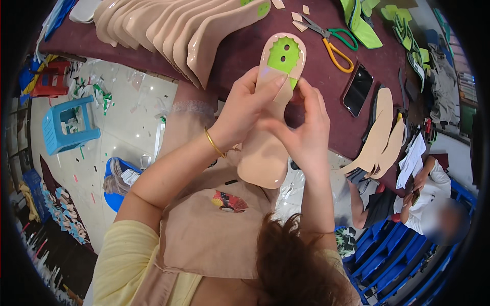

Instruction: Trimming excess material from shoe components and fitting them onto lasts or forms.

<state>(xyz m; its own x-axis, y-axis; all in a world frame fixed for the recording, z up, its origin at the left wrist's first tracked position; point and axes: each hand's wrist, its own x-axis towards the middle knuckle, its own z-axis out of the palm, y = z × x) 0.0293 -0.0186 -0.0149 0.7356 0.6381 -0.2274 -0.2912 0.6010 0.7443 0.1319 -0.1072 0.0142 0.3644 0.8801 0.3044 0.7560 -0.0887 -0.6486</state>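
A glossy beige shoe insole (263, 162) is held upright in front of me, its narrow heel end pointing away. A green patch with a scalloped edge and two dark holes (284, 54) covers the heel. My left hand (244, 104) grips the insole from the left, thumb pressed on the beige covering just below the green. On the other side, my right hand (308, 127) has its fingertips at the green edge and its thumb against the middle of the insole. The fingers behind it are hidden.
A row of similar beige insoles (178, 35) lies on the dark red table (326, 109) at the far left. Scissors with green and orange handles (329, 38), a phone (358, 91) and loose beige pieces (380, 130) are rightward. A person (423, 191) sits at the right. A blue stool (71, 125) stands left.
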